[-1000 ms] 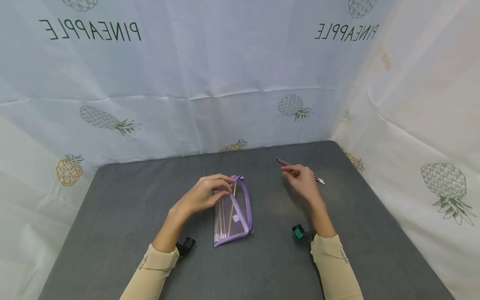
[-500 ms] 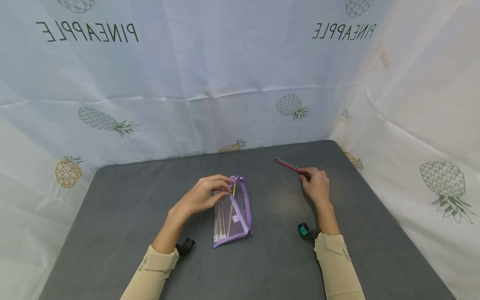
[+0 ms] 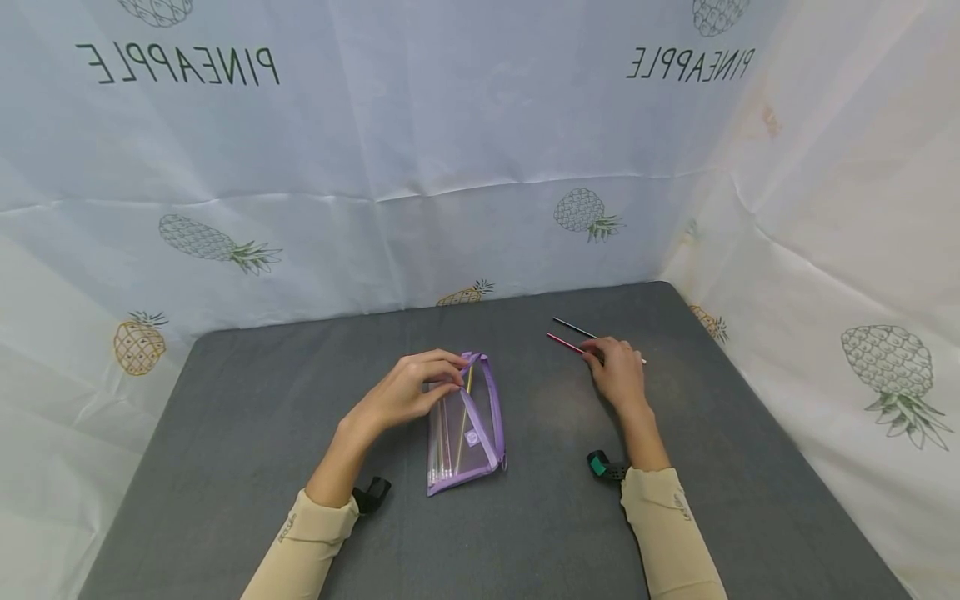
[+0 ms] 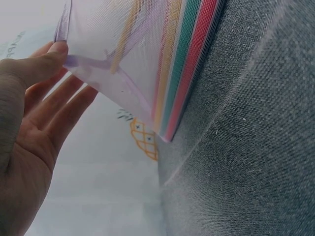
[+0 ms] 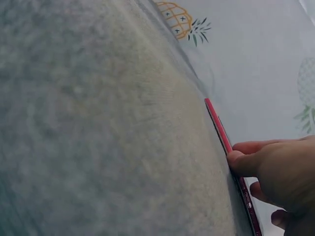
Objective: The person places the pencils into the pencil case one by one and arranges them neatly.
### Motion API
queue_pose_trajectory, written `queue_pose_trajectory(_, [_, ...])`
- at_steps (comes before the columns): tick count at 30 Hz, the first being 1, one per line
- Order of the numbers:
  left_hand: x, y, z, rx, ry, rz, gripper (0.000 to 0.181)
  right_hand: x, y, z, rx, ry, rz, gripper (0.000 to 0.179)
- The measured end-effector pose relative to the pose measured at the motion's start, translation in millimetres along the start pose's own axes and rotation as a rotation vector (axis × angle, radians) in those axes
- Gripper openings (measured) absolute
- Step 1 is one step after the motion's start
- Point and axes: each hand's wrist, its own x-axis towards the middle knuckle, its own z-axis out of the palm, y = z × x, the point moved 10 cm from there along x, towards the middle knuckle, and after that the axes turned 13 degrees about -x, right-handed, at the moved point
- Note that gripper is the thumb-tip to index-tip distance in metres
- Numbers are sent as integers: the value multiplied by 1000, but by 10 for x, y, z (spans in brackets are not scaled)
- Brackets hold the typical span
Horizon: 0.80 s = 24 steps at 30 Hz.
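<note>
A see-through mesh pencil case [image 3: 463, 477] with purple trim stands open at the middle of the table. My left hand [image 3: 408, 387] pinches its upper edge between thumb and fingers and lifts it. Through the mesh in the left wrist view, green [image 4: 183, 49], red [image 4: 197, 44] and yellow pencils show inside. To the right, my right hand [image 3: 621, 375] pinches a red pencil [image 3: 564, 342] by its shaft with thumb and fingertips, low over the table. Just behind it lies a dark pencil [image 3: 573, 327], partly hidden by the fingers.
The dark grey table [image 3: 285, 433] has a white pineapple-print curtain [image 3: 450, 125] along its back and sides. Black wrist mounts [image 3: 372, 495] stick out inward from both sleeves, close above the tabletop.
My right hand moved right to the two pencils, then came back slightly left with the red one, parting it from the dark one. The left hand and pencil case stayed put.
</note>
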Motion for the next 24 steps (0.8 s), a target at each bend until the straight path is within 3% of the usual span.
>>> queue_pose_trajectory(7, [-19,6,3,6,7,13,10,29,-105,18,64,-15,-48,21])
queue_pose_trajectory(12, [-17,-4,5,7,2,-1,10,64,-274,-54,265,-31,-78,25])
queue_pose_trajectory(18, [-8,-19,-8,5,-1,-19,9,100,-644,-247,511,-77,-114,28])
queue_pose_trajectory(24, [0,-1,-20,2,7,-9,9,47,-1027,-339,662,-144,-115,29])
